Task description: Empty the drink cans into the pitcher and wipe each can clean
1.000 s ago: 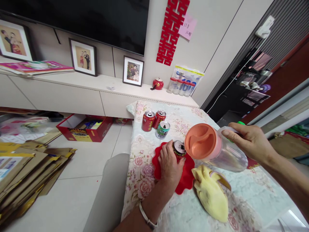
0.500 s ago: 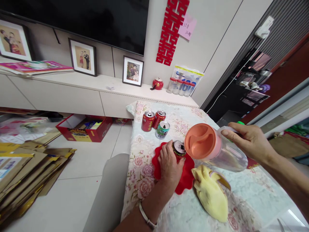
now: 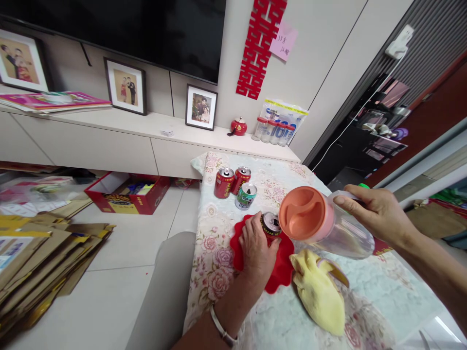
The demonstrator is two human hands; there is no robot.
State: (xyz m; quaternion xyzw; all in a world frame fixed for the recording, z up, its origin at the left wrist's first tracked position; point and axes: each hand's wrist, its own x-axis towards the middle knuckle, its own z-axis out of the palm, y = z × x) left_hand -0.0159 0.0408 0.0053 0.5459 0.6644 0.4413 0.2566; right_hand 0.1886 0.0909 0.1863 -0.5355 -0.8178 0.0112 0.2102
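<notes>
My left hand (image 3: 257, 245) is closed around a dark-topped open can (image 3: 271, 223) that stands on a red scalloped mat (image 3: 280, 270). In my right hand (image 3: 377, 211) is the handle of a clear pitcher (image 3: 343, 233) with an orange lid (image 3: 302, 214). The pitcher is tilted, its lid beside the can's top; whether liquid flows cannot be made out. Behind the mat stand a green and silver can (image 3: 245, 196) and two red cans (image 3: 224, 183). A yellow cloth (image 3: 319, 294) lies right of the mat.
A flowered tablecloth (image 3: 215, 257) covers the table. Behind it, a white cabinet (image 3: 124, 141) bears framed photos, a red pot (image 3: 238, 127) and lidded glass jars (image 3: 272, 132). On the floor at left are a red box (image 3: 127, 199) and flattened cardboard (image 3: 47, 262).
</notes>
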